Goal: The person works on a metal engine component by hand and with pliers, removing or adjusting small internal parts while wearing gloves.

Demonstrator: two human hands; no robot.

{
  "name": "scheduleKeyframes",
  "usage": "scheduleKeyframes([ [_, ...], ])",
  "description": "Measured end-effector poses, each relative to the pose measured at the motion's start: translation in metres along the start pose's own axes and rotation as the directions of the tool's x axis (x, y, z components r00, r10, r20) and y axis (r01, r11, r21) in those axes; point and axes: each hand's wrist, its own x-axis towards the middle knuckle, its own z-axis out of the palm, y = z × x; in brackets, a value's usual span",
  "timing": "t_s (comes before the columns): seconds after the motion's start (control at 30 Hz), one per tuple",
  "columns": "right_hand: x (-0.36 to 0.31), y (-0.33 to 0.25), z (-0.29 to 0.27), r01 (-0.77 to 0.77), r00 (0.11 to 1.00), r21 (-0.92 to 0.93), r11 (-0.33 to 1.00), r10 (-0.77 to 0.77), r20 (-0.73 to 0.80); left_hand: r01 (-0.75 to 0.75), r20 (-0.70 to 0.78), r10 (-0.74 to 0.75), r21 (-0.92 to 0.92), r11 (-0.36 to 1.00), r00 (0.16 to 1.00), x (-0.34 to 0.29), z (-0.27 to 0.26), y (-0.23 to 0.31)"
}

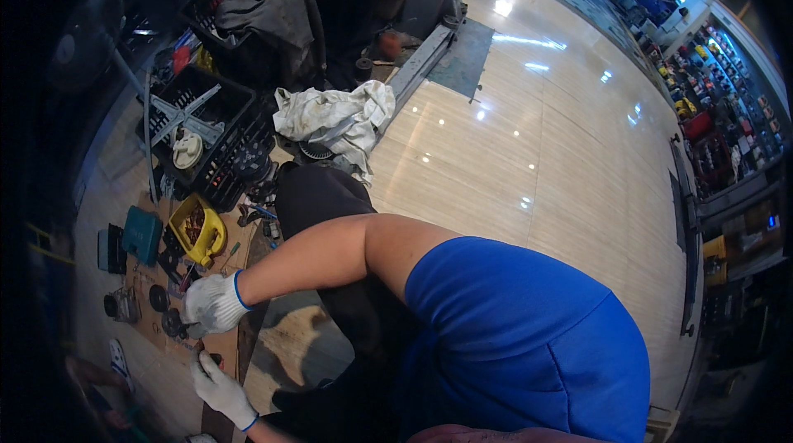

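Note:
My right hand [216,304], in a white knit glove with a blue cuff, is closed low over a cardboard sheet [153,323]. Its fingertips are partly hidden, and a greyish piece shows under them that I cannot make out. Nearer the lower edge, my left hand [223,393] wears a matching glove. Its fingers are curled, with a small brownish tip showing beside them; what they hold is unclear. Dark round parts [159,297] lie just beyond my right hand. A cut-open yellow jug [198,230] with small brownish pieces inside stands close by.
Teal case [142,235] and glass-like jar [128,305] sit beyond the cardboard. Black crates [235,100] hold parts, near a dirty white cloth [339,112]. A fan [83,38] stands far left. Another person's foot [121,364] shows lower left. Glossy tiles [537,162] extend right.

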Motion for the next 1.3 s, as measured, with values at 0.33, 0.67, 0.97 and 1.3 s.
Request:
scheduleKeyframes([
  [0.33, -0.002, 0.009, 0.012, 0.303, 0.946, -0.246, 0.921, -0.322, -0.041, 0.473, 0.38, -0.284, -0.662, 0.581, 0.88, 0.001, -0.002, -0.01],
  [0.67, 0.003, 0.014, 0.013, -0.194, 0.964, 0.168, 0.967, 0.156, 0.216, -0.18, -0.053, 0.196, 0.222, 0.958, 0.979, -0.004, 0.002, 0.007],
  [0.97, 0.001, 0.002, 0.005, 0.08, 0.996, -0.1, 0.992, -0.084, -0.034, 0.107, 0.008, -0.108, -0.181, 0.978, 0.994, -0.001, 0.001, -0.005],
  [1.3, 0.0, 0.016, 0.016, 0.377, 0.899, -0.392, 0.839, -0.433, -0.062, 0.531, 0.372, -0.392, -0.706, 0.469, 0.841, -0.002, -0.003, 0.016],
])
